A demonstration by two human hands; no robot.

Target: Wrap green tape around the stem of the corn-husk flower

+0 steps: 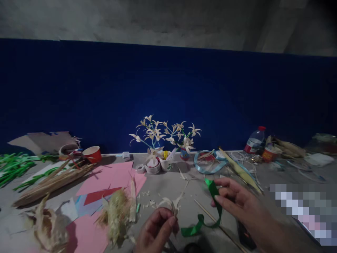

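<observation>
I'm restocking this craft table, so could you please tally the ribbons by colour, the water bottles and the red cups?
Green ribbon, in the right hand: 1
Light blue ribbon, looped on the table: 1
Water bottle: 1
Red cup: 1
Total: 4
Green strips far left and thin strands far right are too blurred to count.

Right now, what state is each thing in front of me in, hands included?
left hand: fingers closed on the husk flower
right hand: fingers pinching the green ribbon
green ribbon: unrolled, its tail curling on the table
flower arrangement: standing upright
blue ribbon: loosely looped, lying flat
water bottle: red cap on
pink paper: lying flat
</observation>
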